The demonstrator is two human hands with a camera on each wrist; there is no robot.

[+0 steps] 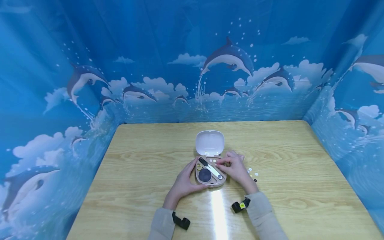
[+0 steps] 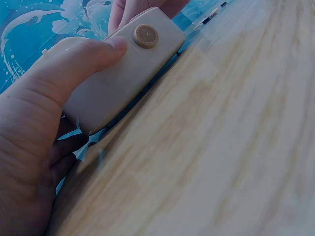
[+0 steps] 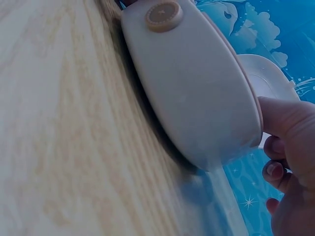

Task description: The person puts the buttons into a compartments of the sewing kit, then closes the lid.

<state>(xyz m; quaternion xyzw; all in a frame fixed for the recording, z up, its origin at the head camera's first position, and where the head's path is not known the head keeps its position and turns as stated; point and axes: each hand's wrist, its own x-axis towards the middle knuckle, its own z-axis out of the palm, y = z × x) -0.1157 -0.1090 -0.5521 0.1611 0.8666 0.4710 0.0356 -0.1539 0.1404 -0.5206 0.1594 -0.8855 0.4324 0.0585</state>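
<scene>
We see the lidded case (image 3: 197,83) standing open on the surface (image 1: 150,150), gripped at its left and near sides by the left hand (image 1: 185,182); the right hand (image 1: 235,168) bends over its right compartment, possibly pinching something, though we cannot tell. Two white buttons (image 1: 214,161) lie inside, loose ones (image 1: 256,174) outside, right: seemingly partway done. We can read no writing.

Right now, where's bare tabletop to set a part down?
Free: the table from its left edge to the left hand and forearm, and from the small loose discs to its right edge. Crowded: the middle, where the left hand holds the open case, its lid stands behind, and the right hand is over its right side.
</scene>
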